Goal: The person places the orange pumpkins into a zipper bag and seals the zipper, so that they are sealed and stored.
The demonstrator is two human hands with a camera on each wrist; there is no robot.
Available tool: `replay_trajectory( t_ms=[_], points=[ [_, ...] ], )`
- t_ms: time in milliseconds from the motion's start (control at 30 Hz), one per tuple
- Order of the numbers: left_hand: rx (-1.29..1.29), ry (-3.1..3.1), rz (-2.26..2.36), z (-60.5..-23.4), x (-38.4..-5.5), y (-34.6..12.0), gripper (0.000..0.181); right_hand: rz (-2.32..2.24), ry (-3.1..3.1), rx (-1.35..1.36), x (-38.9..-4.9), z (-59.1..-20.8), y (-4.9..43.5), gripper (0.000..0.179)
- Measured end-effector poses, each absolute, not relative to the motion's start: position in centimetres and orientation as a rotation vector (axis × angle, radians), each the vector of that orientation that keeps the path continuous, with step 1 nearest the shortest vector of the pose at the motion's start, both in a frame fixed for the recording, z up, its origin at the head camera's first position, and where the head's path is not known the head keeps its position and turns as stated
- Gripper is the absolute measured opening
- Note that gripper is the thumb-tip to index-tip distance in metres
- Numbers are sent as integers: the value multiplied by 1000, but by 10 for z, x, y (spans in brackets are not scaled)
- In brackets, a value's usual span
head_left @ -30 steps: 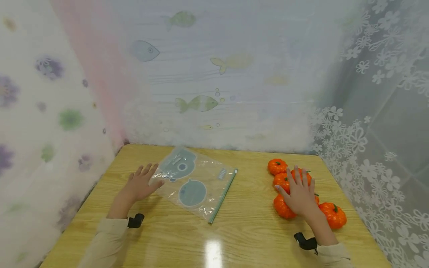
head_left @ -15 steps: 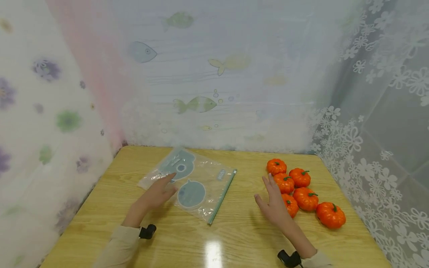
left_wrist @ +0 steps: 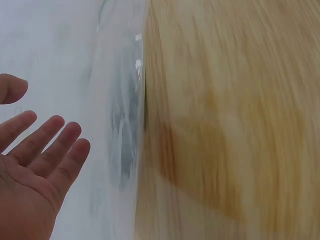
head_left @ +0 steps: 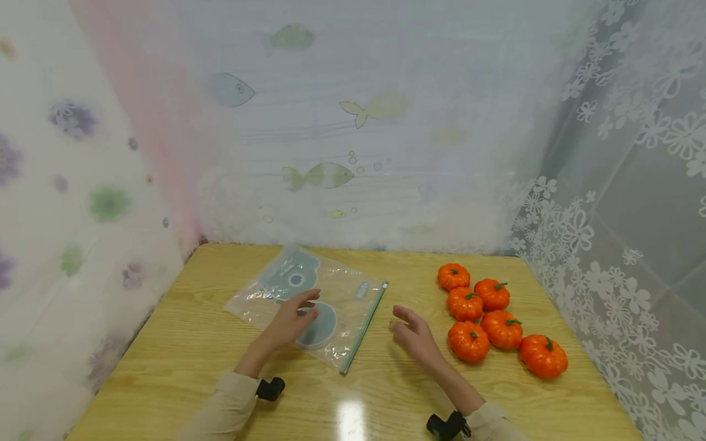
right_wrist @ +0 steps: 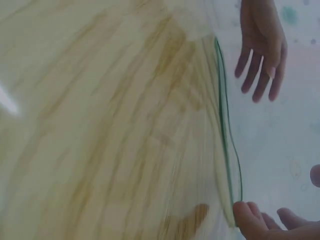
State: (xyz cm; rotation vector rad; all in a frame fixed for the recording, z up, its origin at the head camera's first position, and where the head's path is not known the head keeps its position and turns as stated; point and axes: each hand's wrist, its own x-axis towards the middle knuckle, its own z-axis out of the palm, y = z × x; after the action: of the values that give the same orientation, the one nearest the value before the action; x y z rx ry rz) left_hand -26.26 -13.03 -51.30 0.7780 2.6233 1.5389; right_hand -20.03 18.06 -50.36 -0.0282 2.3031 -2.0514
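Note:
A clear plastic zip bag (head_left: 344, 294) with blue-grey printed shapes lies flat on the wooden table, its green zip strip (head_left: 364, 331) along the right side. Over the bag's lower part is my left hand (head_left: 289, 323), partly covering a round print; its fingers are spread and relaxed in the left wrist view, holding nothing. My right hand (head_left: 417, 338) is just right of the zip strip, fingers loosely bent and holding nothing. In the right wrist view its fingertips (right_wrist: 245, 215) appear near the strip's end; whether they touch it I cannot tell. Several small orange pumpkins (head_left: 469, 342) sit to the right.
The wooden table (head_left: 182, 331) has its far edge against a pale fish-print curtain (head_left: 419, 177). Flower-patterned sheets hang at the left (head_left: 110, 257) and right (head_left: 579, 245). The pumpkins cluster near the table's right edge.
My right hand has moved left, away from above the pumpkins, towards the zip strip. The left hand has moved right, from the bag's left edge to over its lower part. Bag and pumpkins stay put.

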Motion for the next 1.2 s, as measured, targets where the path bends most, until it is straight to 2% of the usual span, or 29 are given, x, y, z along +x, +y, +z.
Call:
replay_trajectory(
  t_ms=[167, 433, 767, 1033, 1200],
  points=[
    [671, 2522, 1693, -519, -264, -112, 47, -2126, 2194, 16, -215, -507, 167, 49],
    [691, 2425, 1766, -527, -261, -89, 42, -2165, 2076, 136, -236, -512, 152, 59],
    [594, 2363, 1798, -533, -254, -70, 43, -2227, 1815, 242, -239, -513, 147, 57],
    [583, 2437, 1739, -538, -255, -60, 55, -2190, 1717, 131, -233, -515, 148, 58],
    [590, 2494, 1705, -539, -256, -51, 55, -2172, 1696, 77, -232, -515, 151, 60]
  ],
)
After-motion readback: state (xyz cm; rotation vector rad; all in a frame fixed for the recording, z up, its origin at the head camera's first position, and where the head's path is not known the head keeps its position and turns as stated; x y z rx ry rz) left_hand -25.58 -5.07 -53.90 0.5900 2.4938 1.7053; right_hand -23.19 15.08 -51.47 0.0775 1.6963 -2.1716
